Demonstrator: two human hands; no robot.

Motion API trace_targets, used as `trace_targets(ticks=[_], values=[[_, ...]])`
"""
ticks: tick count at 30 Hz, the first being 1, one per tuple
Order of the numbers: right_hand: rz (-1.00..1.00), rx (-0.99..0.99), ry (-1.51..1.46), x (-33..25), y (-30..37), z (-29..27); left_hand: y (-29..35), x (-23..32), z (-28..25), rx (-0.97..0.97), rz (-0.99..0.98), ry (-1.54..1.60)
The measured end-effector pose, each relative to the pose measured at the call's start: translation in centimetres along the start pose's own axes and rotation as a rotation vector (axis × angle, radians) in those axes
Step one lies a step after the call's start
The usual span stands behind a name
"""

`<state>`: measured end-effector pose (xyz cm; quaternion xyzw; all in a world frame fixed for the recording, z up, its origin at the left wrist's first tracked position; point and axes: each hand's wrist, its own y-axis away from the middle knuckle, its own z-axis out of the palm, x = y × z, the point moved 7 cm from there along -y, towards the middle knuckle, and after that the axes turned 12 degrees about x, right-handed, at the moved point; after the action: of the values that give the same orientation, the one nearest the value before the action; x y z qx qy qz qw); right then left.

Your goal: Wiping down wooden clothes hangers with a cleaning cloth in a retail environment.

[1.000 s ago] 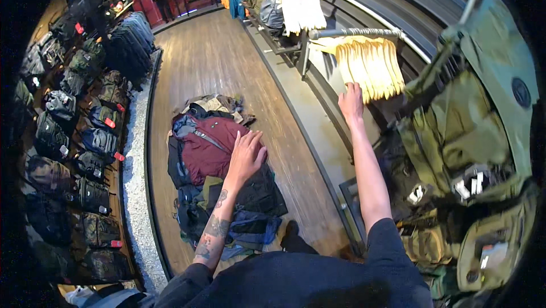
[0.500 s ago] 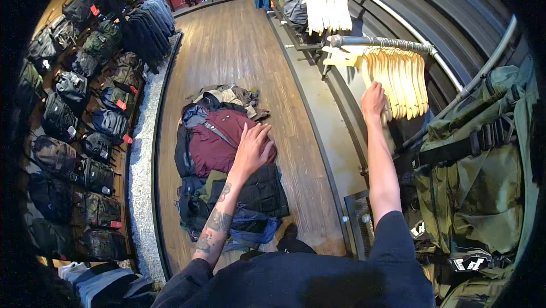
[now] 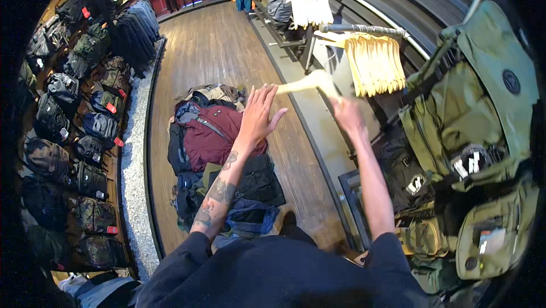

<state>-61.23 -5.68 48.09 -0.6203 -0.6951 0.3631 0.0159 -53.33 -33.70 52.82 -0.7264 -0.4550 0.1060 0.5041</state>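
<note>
A pale wooden clothes hanger, smeared by motion, is held up over the floor's right edge. My right hand is closed on one arm of it. The hanger's other end reaches the fingertips of my left hand; whether they touch cannot be told. That left hand has its fingers stretched out and the thumb apart, holding nothing. Below it, a maroon jacket lies on a heap of clothes, with a black garment and a blue one nearer me.
Similar hangers fill a metal rail on the right, with another hanger row farther back. Green backpacks hang close on my right. Shelved backpacks line the left wall beside a white stone strip. The floor is wooden.
My right hand has drawn a hanger off the rail and brought it left and nearer. My left hand has risen slightly, its fingers now pointing up beside the hanger's end. The view has shifted right.
</note>
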Motion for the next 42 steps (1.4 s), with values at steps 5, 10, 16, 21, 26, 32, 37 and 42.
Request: trace_targets(ticks=[5,10,16,21,26,32,37,42], values=[[0.029,-0.012,-0.069,-6.4,13.8,-2.9,6.3,1.0,2.0,-0.376,-0.133,0.127],[0.340,-0.038,0.010,-4.7,26.6,-5.8,14.2,7.0,2.5,-0.576,-0.102,0.288],[0.607,-0.101,0.176,-2.5,42.3,-10.1,24.8,14.9,3.8,-0.836,-0.002,0.439],[0.910,-0.088,0.172,-1.2,56.0,-14.3,33.2,24.6,4.7,-1.058,0.071,0.557],[1.055,-0.036,0.221,1.0,70.6,-16.0,44.1,32.9,4.9,-1.244,0.134,0.641],[1.311,-0.081,-0.062,3.9,85.4,-14.1,58.7,36.0,5.8,-1.442,0.186,0.550],[1.341,0.115,0.187,12.7,96.0,-12.3,68.0,35.5,7.1,-1.550,0.241,0.423],[1.266,0.355,0.403,22.4,103.1,-10.9,74.0,34.7,8.4,-1.538,0.236,0.456]])
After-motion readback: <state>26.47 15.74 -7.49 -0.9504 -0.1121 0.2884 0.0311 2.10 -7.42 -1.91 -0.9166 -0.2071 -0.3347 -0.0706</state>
